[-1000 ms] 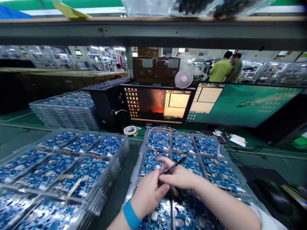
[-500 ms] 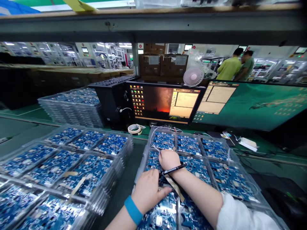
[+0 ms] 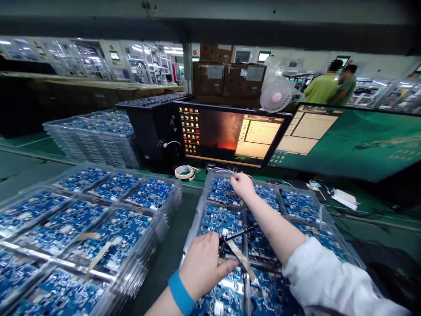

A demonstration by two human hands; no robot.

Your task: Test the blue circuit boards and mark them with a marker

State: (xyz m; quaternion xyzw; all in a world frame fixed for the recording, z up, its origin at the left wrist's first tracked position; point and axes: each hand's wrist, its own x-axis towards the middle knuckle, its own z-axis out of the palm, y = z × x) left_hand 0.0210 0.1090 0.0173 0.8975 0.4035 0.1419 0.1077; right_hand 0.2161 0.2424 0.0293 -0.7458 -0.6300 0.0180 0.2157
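My left hand (image 3: 202,265), with a blue wristband (image 3: 180,293), rests over the near part of the right tray (image 3: 194,239). A black pen (image 3: 241,232) sticks out to the right from under its curled fingers; the thumb stands apart. A beige tape strip (image 3: 242,260) lies just right of that hand. Farther away, my right hand (image 3: 242,185) is closed in a pinch above the far row of blue circuit boards (image 3: 222,219). A thin white cable (image 3: 223,170) runs along the tray's back edge to its fingertips, which partly hide it.
On the left stands a stack of clear trays (image 3: 161,219) with blue boards. A tape roll (image 3: 184,172) lies behind the gap between trays. Monitors (image 3: 210,136), a black computer case (image 3: 153,140) and a small fan (image 3: 276,95) line the back. Two people (image 3: 324,87) stand far off.
My right hand has left the pen and my left hand, moving forward to the tray's back edge. The white cable's loop has shifted from the tray's left side. The left hand has stayed with the pen.
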